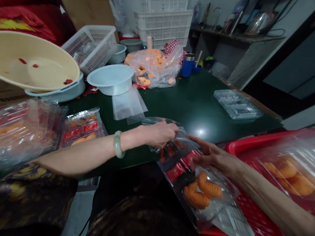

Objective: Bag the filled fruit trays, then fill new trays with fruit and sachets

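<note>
Left hand [159, 133] covers part of the clear bag's [191, 172] upper end; dark pieces beside it too blurred to name, print on the red packets [175, 172] unreadable. Right hand's [211, 156] lower fingers hidden. Beige basin [41, 77] and pile of bagged packs [21, 137] cut by left edge, red basket [232, 147] by right, partly hidden by right forearm.

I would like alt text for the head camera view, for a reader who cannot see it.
A person's left hand and right hand handle a clear plastic package of orange twisted pieces and red packets at the edge of a green table. Similar packages lie at left, a red basket stands at right, and white crates stack behind.
</note>
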`<state>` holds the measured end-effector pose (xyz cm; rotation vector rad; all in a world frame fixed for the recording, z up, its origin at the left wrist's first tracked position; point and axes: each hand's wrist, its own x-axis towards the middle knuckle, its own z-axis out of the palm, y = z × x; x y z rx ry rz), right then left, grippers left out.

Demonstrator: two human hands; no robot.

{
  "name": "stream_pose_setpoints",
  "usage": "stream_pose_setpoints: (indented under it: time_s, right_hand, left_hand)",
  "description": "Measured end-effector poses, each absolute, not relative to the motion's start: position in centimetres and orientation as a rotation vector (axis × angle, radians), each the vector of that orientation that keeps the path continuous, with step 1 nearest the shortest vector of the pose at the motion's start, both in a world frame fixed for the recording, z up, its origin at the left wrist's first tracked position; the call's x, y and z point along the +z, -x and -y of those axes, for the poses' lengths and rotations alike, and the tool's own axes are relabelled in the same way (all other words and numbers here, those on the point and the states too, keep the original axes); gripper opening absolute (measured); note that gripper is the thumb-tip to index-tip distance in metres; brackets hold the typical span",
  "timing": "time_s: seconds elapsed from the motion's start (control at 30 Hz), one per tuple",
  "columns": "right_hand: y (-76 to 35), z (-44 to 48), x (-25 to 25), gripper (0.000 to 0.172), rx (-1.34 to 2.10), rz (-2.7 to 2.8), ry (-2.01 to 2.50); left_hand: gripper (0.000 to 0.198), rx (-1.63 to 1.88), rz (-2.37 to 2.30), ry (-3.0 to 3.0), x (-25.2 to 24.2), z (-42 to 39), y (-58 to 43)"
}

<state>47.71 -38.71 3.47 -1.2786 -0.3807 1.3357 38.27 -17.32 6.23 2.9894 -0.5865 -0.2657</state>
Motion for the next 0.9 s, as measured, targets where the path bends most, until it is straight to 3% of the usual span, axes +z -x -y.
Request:
stream_pose_setpoints:
  time_s: [0.17, 0.3, 0.43, 0.53, 0.67, 0.9]
  right_hand:
    - [-47.6, 39.6, 3.0, 0.074, 1.395, 0.513, 1.375]
    - [-47.1, 40.7, 2.1, 0.071, 1.348, 0.464, 1.352]
    - [-45.8, 41.4, 1.5, 0.07, 1.308, 0.332, 1.247]
    - [-44.8, 41.7, 1.4, 0.068, 1.276, 0.249, 1.192]
    - [-44.1, 41.9, 1.5, 0.061, 1.224, 0.153, 1.196]
    - [-43.4, 41.4, 0.9, 0.062, 1.151, 0.031, 1.132]
  left_hand:
    - [0.013, -0.1, 0.425, -3.063, 5.2, 18.7, -36.9]
    - [0.022, 0.007, -0.256, -3.146, 4.4, 19.3, -35.2]
    - [0.035, 0.05, -0.694, -2.809, 3.3, 19.3, -34.0]
    - [0.029, 0.049, -0.739, -2.181, 2.1, 18.9, -33.6]
    - [0.008, 0.102, -0.646, -1.637, 0.6, 18.4, -33.3]
    - [0.011, 0.355, -0.424, -2.13, 0.3, 18.6, -32.3]
